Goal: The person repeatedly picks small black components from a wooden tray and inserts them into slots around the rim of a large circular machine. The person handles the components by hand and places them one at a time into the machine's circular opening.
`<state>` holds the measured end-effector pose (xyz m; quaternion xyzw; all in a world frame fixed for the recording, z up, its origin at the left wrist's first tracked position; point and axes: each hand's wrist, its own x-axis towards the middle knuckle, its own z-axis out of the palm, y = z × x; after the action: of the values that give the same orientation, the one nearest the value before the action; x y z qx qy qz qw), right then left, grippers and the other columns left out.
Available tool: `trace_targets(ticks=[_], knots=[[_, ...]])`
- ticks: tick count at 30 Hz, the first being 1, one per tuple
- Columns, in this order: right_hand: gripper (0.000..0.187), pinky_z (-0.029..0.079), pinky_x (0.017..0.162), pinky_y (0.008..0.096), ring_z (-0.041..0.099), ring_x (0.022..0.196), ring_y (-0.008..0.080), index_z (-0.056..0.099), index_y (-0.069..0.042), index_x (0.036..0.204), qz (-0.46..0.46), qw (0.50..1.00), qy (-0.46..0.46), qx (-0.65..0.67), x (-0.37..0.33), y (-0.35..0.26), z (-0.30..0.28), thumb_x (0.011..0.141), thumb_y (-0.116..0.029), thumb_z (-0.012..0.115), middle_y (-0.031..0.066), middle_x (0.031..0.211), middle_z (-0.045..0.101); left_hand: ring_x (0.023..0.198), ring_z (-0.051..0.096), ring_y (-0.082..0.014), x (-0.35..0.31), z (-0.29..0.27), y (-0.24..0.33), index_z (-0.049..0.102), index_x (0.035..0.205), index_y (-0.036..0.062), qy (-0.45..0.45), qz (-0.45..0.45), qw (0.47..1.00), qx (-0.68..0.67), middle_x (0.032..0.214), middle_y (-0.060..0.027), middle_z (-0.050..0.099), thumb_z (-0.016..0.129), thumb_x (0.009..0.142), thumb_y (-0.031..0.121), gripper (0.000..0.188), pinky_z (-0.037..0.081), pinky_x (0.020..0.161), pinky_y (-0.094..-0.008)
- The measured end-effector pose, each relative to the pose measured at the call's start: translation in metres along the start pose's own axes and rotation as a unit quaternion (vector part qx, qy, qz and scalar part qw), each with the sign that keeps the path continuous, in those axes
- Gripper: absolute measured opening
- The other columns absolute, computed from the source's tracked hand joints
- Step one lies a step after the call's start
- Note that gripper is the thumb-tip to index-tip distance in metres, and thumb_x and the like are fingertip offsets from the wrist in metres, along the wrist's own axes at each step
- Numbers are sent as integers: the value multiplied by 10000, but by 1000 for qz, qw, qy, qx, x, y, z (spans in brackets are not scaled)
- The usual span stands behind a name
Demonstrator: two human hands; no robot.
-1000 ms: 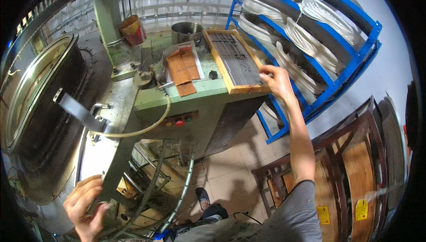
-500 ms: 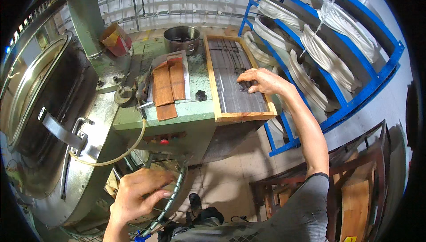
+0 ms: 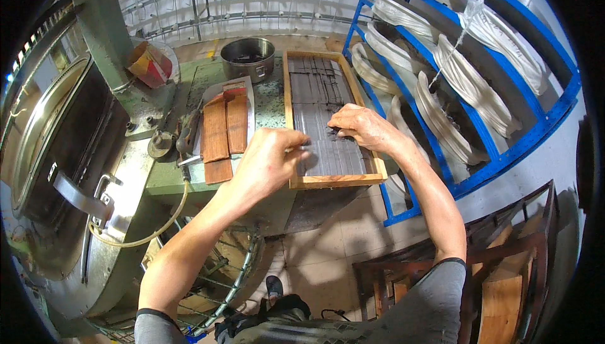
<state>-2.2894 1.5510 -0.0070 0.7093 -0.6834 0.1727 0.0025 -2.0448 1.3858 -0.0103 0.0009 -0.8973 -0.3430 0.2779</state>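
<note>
The person's right hand [image 3: 360, 124] is curled over the shallow rectangular pale-wood tray [image 3: 339, 182], dark bits showing at its fingertips above thin dark-grey strips [image 3: 318, 117], while the left hand [image 3: 271, 160] bends its fingers inward at the tray's left side; whether either grips anything cannot be told. The tray lies on the speckled green metal table [image 3: 270, 101], near a round steel pot [image 3: 247, 60] and flat reddish-brown slabs [image 3: 237, 123].

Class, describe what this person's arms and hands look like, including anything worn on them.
The left hand and right hand are bare: no gloves, and no watch or bracelet shows. The forearms are uncovered too. Short grey sleeves end in a narrow dark edging near the elbows. No markings can be made out on the sleeves.
</note>
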Motion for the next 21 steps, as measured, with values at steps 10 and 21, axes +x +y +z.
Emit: trace_targets(ticks=[10, 21], knots=[[352, 564, 949, 445, 681, 1110, 379, 732, 38, 1145, -31, 999, 17, 32, -1, 14, 0, 803, 112, 696, 190, 1112, 749, 945, 732, -458, 53, 45, -31, 777, 1040, -63, -2, -24, 999, 29, 927, -313, 718, 736, 824, -5, 227, 574, 862, -491], [350, 581, 911, 415, 674, 1058, 308, 737, 8, 1120, -73, 992, 46, -90, -2, 6, 6, 779, 70, 688, 132, 1065, 745, 999, 793, -298, 105, 55, -48, 643, 1336, -102, -124, -114, 985, -39, 1053, -232, 799, 737, 855, -29, 495, 612, 871, -388]])
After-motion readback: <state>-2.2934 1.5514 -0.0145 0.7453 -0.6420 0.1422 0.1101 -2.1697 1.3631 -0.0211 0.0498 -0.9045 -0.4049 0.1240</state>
